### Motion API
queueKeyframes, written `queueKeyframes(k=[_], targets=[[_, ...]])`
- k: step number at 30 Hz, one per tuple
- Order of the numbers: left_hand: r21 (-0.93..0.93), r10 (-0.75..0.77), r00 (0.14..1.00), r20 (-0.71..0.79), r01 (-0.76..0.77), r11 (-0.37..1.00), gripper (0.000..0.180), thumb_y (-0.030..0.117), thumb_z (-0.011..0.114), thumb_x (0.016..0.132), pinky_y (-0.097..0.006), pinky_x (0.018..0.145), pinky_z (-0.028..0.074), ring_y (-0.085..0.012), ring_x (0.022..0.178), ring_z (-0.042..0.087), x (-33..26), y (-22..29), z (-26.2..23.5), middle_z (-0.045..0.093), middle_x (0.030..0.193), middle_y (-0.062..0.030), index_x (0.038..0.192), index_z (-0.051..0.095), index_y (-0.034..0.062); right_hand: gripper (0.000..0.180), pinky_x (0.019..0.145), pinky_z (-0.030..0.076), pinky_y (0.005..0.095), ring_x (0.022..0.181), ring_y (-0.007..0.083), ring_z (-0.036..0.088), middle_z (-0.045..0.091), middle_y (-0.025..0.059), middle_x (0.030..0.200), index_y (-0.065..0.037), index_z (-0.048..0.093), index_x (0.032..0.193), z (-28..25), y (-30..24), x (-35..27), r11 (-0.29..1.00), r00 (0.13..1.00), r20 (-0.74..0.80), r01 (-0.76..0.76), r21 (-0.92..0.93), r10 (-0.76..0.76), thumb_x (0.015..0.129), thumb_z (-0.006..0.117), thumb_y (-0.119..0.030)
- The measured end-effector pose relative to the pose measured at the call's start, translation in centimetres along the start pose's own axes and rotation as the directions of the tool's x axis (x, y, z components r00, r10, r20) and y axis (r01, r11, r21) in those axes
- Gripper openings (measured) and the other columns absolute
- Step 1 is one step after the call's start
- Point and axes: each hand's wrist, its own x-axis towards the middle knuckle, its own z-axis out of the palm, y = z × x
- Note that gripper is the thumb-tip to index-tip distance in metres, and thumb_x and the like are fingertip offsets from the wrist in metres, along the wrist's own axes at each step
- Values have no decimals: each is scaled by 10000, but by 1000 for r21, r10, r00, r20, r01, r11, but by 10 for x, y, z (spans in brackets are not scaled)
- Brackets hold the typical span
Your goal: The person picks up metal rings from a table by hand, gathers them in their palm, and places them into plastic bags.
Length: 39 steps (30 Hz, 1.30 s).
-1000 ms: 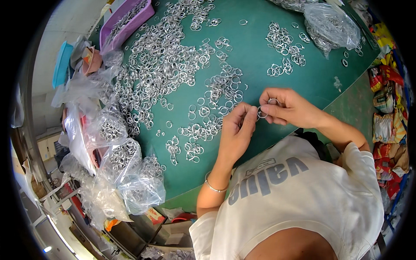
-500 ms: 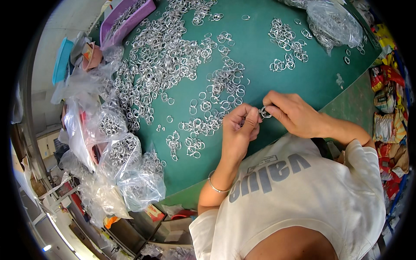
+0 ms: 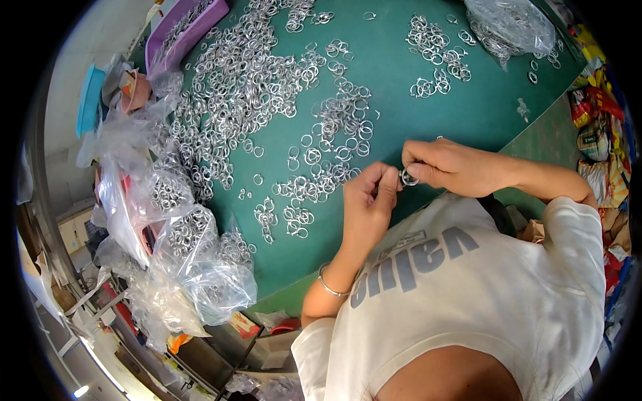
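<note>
My left hand [image 3: 370,199] and my right hand [image 3: 461,167] meet at the near edge of the green table. Between their fingertips is a small silvery metal ring [image 3: 408,178]. The left thumb and forefinger pinch one side of it; the right thumb and bent forefinger close on the other, hiding part of the ring. Just beyond my left hand lies a loose cluster of similar metal rings [image 3: 317,184], many with a small stub on the rim. Another cluster [image 3: 342,117] sits farther off.
A large heap of rings [image 3: 234,87] covers the table's [image 3: 408,120] far left. Behind it stands a purple bin [image 3: 175,40]. Plastic bags of rings [image 3: 190,234] crowd the left edge. At the far right are a smaller group [image 3: 435,47] and a clear bag [image 3: 515,27].
The view has shifted slightly. My right forearm has swung outward and its hand has turned a little about the ring. Both hands keep their pinch on it.
</note>
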Motion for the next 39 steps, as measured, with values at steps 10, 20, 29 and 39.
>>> queueKeyframes(k=[10,20,29,39], targets=[[92,133,991,-29,-129,987,266,193,499,914,-182,418,223,-13,465,332,-3,0,1,416,541,47,703,505,31,184,521,351,360,536,232,453,476,141,610,10,437,855,9,1,-5,999,999,23,-29,17,29,897,449,-169],[394,405,912,-63,-350,850,174,75,570,840,-235,431,287,-100,481,364,-4,6,10,476,569,-44,695,532,-12,211,441,299,281,479,105,383,462,25,625,-22,438,822,11,3,-7,723,948,171,-315,615,267,900,474,-214],[95,217,968,-128,-206,974,120,94,554,866,-160,432,259,0,490,364,-6,-4,7,585,633,-10,788,584,7,161,488,342,347,518,239,447,517,105,619,-4,458,818,25,0,-8,997,964,-257,75,2,-72,889,494,-144],[7,110,988,-112,-110,994,203,137,529,884,-174,419,287,-15,476,392,-7,-3,7,566,587,-5,769,617,-6,141,489,334,363,512,271,447,513,136,619,-8,470,799,27,4,-8,995,966,-240,100,2,-96,884,486,-120]])
